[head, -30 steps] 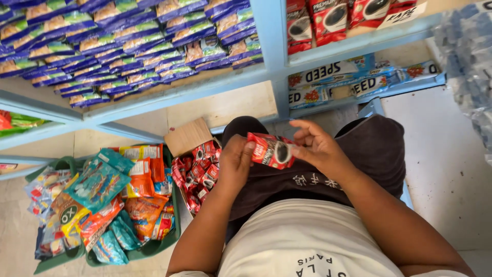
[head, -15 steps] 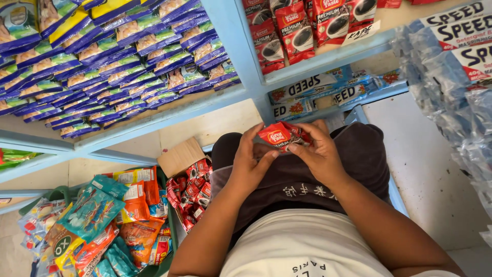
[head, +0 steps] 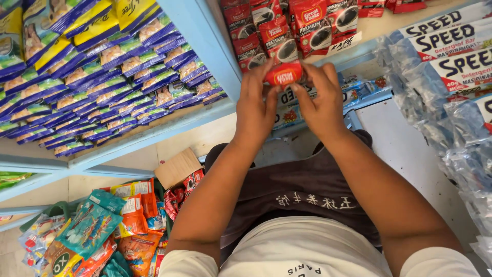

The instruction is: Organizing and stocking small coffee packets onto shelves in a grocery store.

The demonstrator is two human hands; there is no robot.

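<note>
Red coffee sachet (head: 285,76) held between left hand (head: 256,110) and right hand (head: 322,105), just before red sachet row (head: 287,31) on pale-blue wooden shelf (head: 215,48); green basket of snack packets (head: 56,209) on floor, lower left.

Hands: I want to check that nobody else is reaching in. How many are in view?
2. The left hand and right hand are raised together at the shelf edge, both pinching one red sachet.

Left hand (head: 256,105): raised, arm extended forward, fingers curled, thumb pinching inward. Right hand (head: 320,105): raised alongside, fingers bent, closed in a grip, fingertips nearly meeting the left's.
</note>
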